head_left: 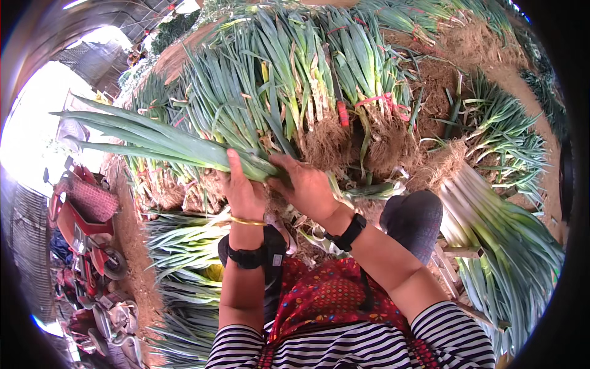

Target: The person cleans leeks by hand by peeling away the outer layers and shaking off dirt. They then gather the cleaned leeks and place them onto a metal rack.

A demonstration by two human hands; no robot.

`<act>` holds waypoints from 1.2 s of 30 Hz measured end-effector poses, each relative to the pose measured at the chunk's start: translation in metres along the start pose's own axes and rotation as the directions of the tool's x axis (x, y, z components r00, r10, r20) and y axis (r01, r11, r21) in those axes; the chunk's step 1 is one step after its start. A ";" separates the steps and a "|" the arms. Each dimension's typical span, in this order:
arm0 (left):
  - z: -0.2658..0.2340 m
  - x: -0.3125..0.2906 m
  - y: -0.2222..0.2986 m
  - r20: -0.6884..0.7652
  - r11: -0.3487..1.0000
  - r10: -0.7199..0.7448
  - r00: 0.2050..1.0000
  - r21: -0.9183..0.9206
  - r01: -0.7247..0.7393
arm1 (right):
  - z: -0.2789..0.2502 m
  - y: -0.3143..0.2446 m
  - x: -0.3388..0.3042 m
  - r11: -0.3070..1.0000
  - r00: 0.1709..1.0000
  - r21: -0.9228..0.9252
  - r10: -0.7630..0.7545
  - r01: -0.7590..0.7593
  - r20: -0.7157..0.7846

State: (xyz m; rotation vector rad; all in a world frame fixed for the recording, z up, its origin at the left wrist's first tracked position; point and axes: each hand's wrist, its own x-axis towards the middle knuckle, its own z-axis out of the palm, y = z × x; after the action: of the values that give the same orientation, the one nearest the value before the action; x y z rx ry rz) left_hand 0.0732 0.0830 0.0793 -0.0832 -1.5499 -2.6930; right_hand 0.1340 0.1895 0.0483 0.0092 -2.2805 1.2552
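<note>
Leek (184, 144): one long green leek lies crosswise in front of the person, its leaves fanning out to the left and its pale stem end reaching the middle of the view, where both hands meet on it. The left hand (244, 190) is clenched around the stem from below, thumb pointing up along it. The right hand (307, 187) grasps the same stem just beside the left hand, fingers curled over the top. The two hands are close together, nearly touching.

The left wrist carries a thin gold bangle (249, 221) and, below it, a black strap (247, 257). The right wrist carries a black band (348, 232). Both forearms come out of black-and-white striped sleeves (452, 335). A red patterned apron (326, 295) covers the lap.

Beyond the hands, bundles of leeks (289, 80) stand packed together with roots toward the person; some are tied with pink string (381, 99). To the right, a stack of cleaned leeks (485, 215) with white stems lies on a wooden rack (461, 251). More leeks (184, 246) lie to the left on the bare soil (132, 234). A red scooter (83, 215) is parked at the far left.
</note>
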 end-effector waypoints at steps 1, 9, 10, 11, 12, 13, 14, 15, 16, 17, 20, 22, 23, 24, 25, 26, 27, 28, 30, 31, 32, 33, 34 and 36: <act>-0.004 0.000 -0.002 0.009 1.000 0.016 1.000 0.001 -0.016 | 0.000 0.003 0.001 1.000 1.000 0.005 -0.014 0.014 -0.011; -0.062 -0.004 0.001 0.437 0.735 0.130 0.890 0.560 -0.383 | -0.002 0.044 -0.012 0.934 0.976 0.330 0.186 -0.139 -0.115; -0.092 0.005 0.007 0.447 0.470 0.181 0.876 0.743 -0.477 | -0.010 0.039 -0.011 0.912 0.968 0.359 0.240 -0.200 -0.069; -0.125 0.013 0.011 0.465 0.150 0.228 0.855 0.851 -0.503 | -0.013 0.039 -0.009 0.916 0.971 0.358 0.225 -0.184 -0.077; -0.151 0.011 0.013 0.443 0.036 0.270 0.855 0.883 -0.468 | -0.014 0.040 -0.007 0.902 0.970 0.411 0.204 -0.134 -0.133; -0.178 0.005 0.010 0.423 -0.078 0.313 0.850 0.904 -0.421 | -0.016 0.040 -0.004 0.884 0.964 0.461 0.186 -0.080 -0.190; -0.224 -0.010 -0.004 0.307 0.117 0.209 0.928 0.935 -0.336 | -0.016 0.037 0.001 0.882 0.965 0.466 0.175 -0.066 -0.195; -0.261 -0.022 -0.017 0.204 0.298 0.074 0.976 0.930 -0.217 | -0.016 0.034 0.005 0.863 0.965 0.503 0.174 -0.054 -0.195; -0.257 -0.032 -0.026 0.041 0.568 -0.074 0.996 0.823 0.008 | -0.019 0.040 0.007 0.849 0.961 0.526 0.187 -0.053 -0.206; -0.251 -0.044 -0.031 -0.083 0.746 -0.258 0.963 0.616 0.253 | -0.020 0.042 0.010 0.831 0.958 0.554 0.196 -0.049 -0.209; -0.264 -0.055 -0.040 -0.043 0.776 -0.181 0.983 0.608 0.169 | -0.018 0.041 0.014 0.805 0.952 0.591 0.213 -0.044 -0.219; -0.303 -0.072 -0.046 -0.057 0.751 -0.215 0.975 0.628 0.202 | -0.016 0.034 0.013 0.789 0.956 0.612 0.222 -0.061 -0.191; -0.317 -0.072 -0.046 -0.059 0.724 -0.258 0.964 0.649 0.234 | -0.015 0.032 0.013 0.775 0.956 0.627 0.238 -0.079 -0.174; -0.312 -0.069 -0.046 -0.054 0.725 -0.259 0.964 0.649 0.231 | -0.015 0.034 0.013 0.777 0.955 0.625 0.237 -0.076 -0.179; -0.352 -0.065 -0.017 -0.021 0.661 -0.348 0.937 0.703 0.262 | -0.019 0.038 0.010 0.801 0.951 0.594 0.238 -0.077 -0.197; -0.403 -0.072 0.013 -0.006 0.594 -0.423 0.906 0.753 0.283 | -0.019 0.038 0.009 0.818 0.952 0.570 0.229 -0.075 -0.203; -0.404 -0.075 0.020 -0.006 0.524 -0.490 0.872 0.798 0.299 | -0.020 0.035 0.009 0.815 0.954 0.575 0.224 -0.070 -0.201; -0.405 -0.078 0.026 -0.011 0.450 -0.554 0.832 0.838 0.310 | -0.024 0.031 0.007 0.824 0.961 0.561 0.212 -0.077 -0.179; -0.400 -0.082 0.035 -0.033 0.296 -0.676 0.737 0.903 0.312 | -0.024 0.027 0.008 0.834 0.968 0.546 0.197 -0.082 -0.155; -0.391 -0.086 0.034 -0.049 0.220 -0.735 0.676 0.926 0.306 | -0.025 0.028 0.006 0.837 0.972 0.540 0.190 -0.086 -0.139; -0.380 -0.089 0.033 -0.068 0.144 -0.788 0.612 0.946 0.292 | -0.027 0.029 0.004 0.842 0.976 0.533 0.182 -0.091 -0.122; -0.365 -0.092 0.034 -0.094 0.069 -0.831 0.548 0.960 0.270 | -0.030 0.025 0.003 0.843 0.977 0.530 0.179 -0.090 -0.119; -0.347 -0.093 0.036 -0.127 -0.005 -0.866 0.484 0.969 0.246 | -0.031 0.020 0.003 0.880 0.984 0.473 0.115 -0.036 -0.139; -0.248 -0.072 0.052 -0.278 -0.233 -0.749 0.601 0.960 0.154 | -0.030 0.026 0.002 0.918 0.982 0.396 0.091 -0.018 -0.166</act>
State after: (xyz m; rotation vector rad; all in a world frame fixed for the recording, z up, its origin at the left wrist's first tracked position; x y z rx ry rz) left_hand 0.1408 -0.1571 -0.0043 0.0038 -3.9399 -0.7189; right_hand 0.1391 0.2280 0.0415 -0.0239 -1.8538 1.6542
